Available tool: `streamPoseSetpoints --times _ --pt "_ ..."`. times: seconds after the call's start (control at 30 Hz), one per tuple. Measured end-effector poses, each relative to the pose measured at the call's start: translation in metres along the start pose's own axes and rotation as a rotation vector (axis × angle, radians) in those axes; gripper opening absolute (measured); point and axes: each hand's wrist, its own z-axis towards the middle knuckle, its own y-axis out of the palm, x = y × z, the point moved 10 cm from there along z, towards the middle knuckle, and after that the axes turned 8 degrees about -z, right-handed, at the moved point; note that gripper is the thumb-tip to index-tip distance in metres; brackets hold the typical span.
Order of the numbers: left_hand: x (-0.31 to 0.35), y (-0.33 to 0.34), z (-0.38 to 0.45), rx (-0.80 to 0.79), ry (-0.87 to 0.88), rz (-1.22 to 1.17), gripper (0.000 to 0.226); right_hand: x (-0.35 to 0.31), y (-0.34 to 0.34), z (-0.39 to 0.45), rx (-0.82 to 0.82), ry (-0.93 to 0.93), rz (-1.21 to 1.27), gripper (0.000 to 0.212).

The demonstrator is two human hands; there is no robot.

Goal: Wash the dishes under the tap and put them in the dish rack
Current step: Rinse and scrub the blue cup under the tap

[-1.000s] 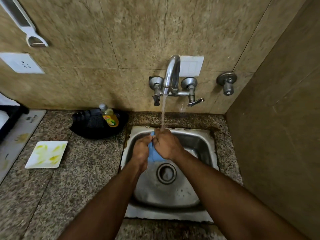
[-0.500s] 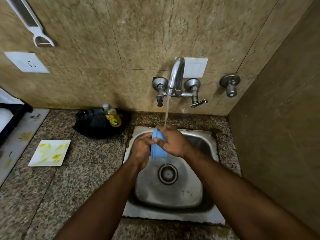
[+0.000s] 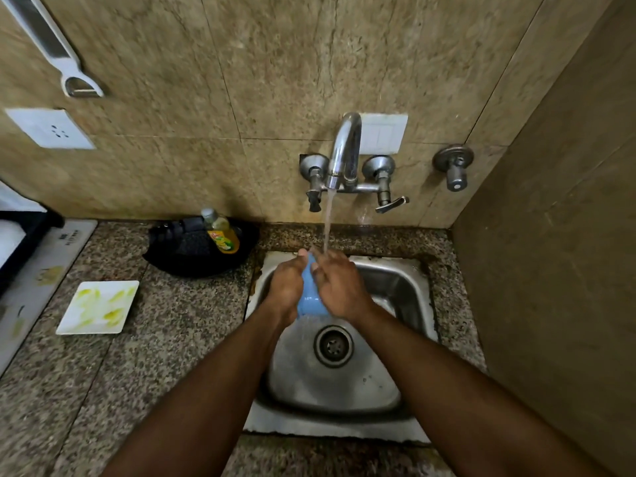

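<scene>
My left hand (image 3: 287,287) and right hand (image 3: 339,287) cover most of the blue dish (image 3: 311,297) over the sink (image 3: 395,284), so I can't tell its shape or what kind of dish it is. Left of the sink, the label on the soap bottle (image 3: 220,234) is too small to read. Further left of the sink, the black rack (image 3: 20,232) and the white board (image 3: 38,280) are cut off by the picture's edge. Far above and left of the sink, the hanging peeler (image 3: 65,62) is blurred and cropped at the top.

dim warm light | glare on tap (image 3: 345,146) | wide-angle bending at edges | upper-left corner motion-blurred
</scene>
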Motion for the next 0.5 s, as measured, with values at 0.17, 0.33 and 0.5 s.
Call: streamPoseSetpoints --times 0.17,0.33,0.5 --pt "-0.009 -0.005 0.0 -0.019 0.052 0.08 0.029 0.019 0.004 0.021 -0.152 0.182 0.031 0.039" --pt "0.005 -0.003 -0.001 0.023 -0.003 0.022 0.042 -0.033 -0.003 -0.014 0.043 -0.149 -0.277 0.053" --pt "0.011 -0.002 0.0 0.039 0.089 0.13 0.041 -0.01 0.003 0.005 0.085 0.001 -0.07 0.039"
